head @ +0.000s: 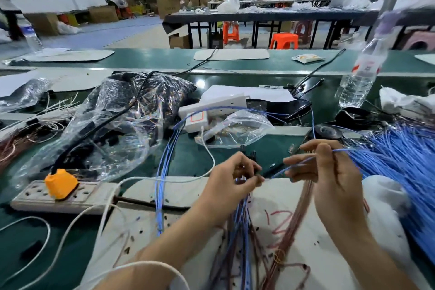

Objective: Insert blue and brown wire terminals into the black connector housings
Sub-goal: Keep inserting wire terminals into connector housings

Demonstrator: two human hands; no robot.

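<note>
Both forearms come up from six o'clock and meet just right of the view's centre, above a stained white mat [179, 195] on the green bench [259, 148]. The left hand [231, 179] is turned palm-inward, fingers curled, its thumb and fingertips pinched together on a black connector housing [253, 156]. Motion blur hides how many housings sit in that grip: at least two dark pieces show at the fingertips. From under this hand a sheaf of blue and brown leads [241, 223] hangs toward six o'clock, too many and too smeared to count. The right hand [329, 172], at three o'clock of the left and just apart from it, stands with its back to the camera, thumb up, fingers bent, and pinches one blue wire [299, 164], whose free end points toward nine o'clock, at the left fingertips. A bundle of brown wires [297, 216] drops from below the right palm. I cannot tell whether the hand grips it. At three o'clock of the right hand lies one thick fan of loose blue wires [400, 162]. There are two power strips: a grey one [30, 200] at eight o'clock carrying one orange plug [61, 183], and a white one [213, 105] at twelve o'clock of the hands. There are two clear bags in mid-bench, a large one [122, 125] holding black parts at ten o'clock and a small one [237, 129] beside the white strip. One water bottle [360, 77] stands at two o'clock, and two orange stools [283, 40] show beyond the bench.
</note>
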